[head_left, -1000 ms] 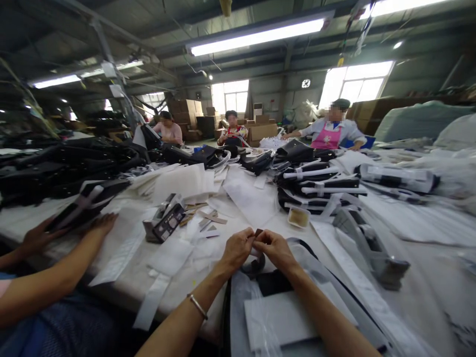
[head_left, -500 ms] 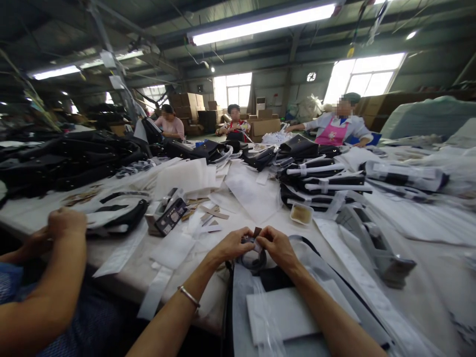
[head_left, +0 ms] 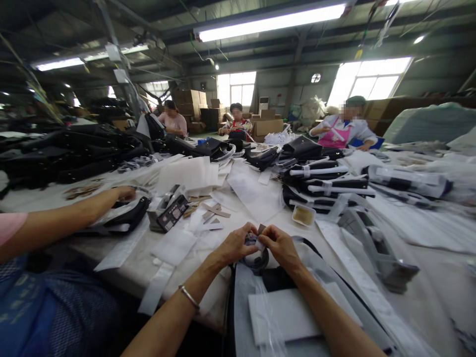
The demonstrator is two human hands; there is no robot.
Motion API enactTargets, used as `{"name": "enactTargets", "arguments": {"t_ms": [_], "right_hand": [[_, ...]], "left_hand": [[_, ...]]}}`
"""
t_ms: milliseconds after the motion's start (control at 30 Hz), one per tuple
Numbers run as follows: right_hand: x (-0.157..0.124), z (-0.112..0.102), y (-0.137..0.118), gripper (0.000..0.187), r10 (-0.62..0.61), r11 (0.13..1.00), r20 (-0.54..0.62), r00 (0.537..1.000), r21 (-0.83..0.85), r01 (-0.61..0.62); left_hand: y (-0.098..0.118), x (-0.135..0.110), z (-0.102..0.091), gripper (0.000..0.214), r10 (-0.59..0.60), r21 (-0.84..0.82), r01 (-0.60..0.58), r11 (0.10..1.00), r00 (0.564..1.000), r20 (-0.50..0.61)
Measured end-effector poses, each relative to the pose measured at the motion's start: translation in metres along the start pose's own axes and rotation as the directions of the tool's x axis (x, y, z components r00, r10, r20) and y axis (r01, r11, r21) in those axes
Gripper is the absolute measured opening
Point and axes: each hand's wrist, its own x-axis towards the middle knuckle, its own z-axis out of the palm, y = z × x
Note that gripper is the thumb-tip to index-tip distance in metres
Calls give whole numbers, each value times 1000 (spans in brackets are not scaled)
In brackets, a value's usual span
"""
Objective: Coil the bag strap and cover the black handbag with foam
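Note:
Over the top of a bag wrapped in pale sheet [head_left: 243,297], my two hands meet. My left hand [head_left: 238,243] has its fingers closed around a dark ring-shaped coil [head_left: 256,263], which looks like a strap or handle in clear wrap. A small brown strip [head_left: 262,228] sticks up between the hands, and my right hand [head_left: 278,245] pinches at it. Its lower part is hidden by the fingers. Just below my hands, a folded white foam sheet [head_left: 282,317] lies on the bag with clear plastic over it.
Tape dispensers stand left [head_left: 169,213] and right [head_left: 377,248]. A small tray [head_left: 304,215] sits beyond my right hand, with brown strips [head_left: 215,213] on the left. Wrapped black bags [head_left: 323,183] are piled ahead. A co-worker's arm [head_left: 74,218] reaches in at left; others sit opposite.
My hands stay together at the coil and brown strip, with little movement. The co-worker at left has stretched an arm forward across a bag. The person in the pink apron has drawn an arm inward.

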Motion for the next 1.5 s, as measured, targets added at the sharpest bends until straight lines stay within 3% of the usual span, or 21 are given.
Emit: {"name": "enactTargets", "arguments": {"t_ms": [133, 400, 567, 700, 900, 1000, 1100, 1267, 1500], "right_hand": [[-3, -1, -8, 16, -46, 993, -5, 999, -113, 45], [0, 1, 1, 23, 4, 999, 44, 999, -37, -3], [7, -4, 14, 52, 127, 991, 141, 982, 17, -131], [7, -5, 15, 21, 137, 987, 256, 957, 41, -153], [0, -4, 7, 13, 164, 984, 315, 935, 11, -176], [-1, -3, 5, 13, 116, 993, 317, 941, -73, -98], [-2, -2, 4, 16, 4, 973, 315, 949, -221, 70], [-3, 3, 4, 20, -204, 833, 328, 922, -437, 340], [-7, 5, 6, 14, -329, 665, 353, 876, -572, 480]], "left_hand": [[-2, 0, 1, 22, -12, -31, 13, 999, 1000, 15], [-6, 4, 10, 14, -101, -102, 102, 990, 995, 12], [-11, 3, 14, 14, -142, -94, 141, 985, 990, 2], [-14, 1, 10, 18, -144, -91, 144, 985, 990, 12], [-13, -7, 0, 39, -102, -88, 114, 990, 986, 129], [-16, -9, 2, 33, -104, -85, 114, 990, 988, 114], [-21, -8, 8, 25, -131, -92, 138, 986, 989, 72], [-24, -1, 10, 25, -195, -121, 194, 974, 981, 6], [-28, 10, 6, 29, -242, -209, 245, 947, 969, 42]]}}
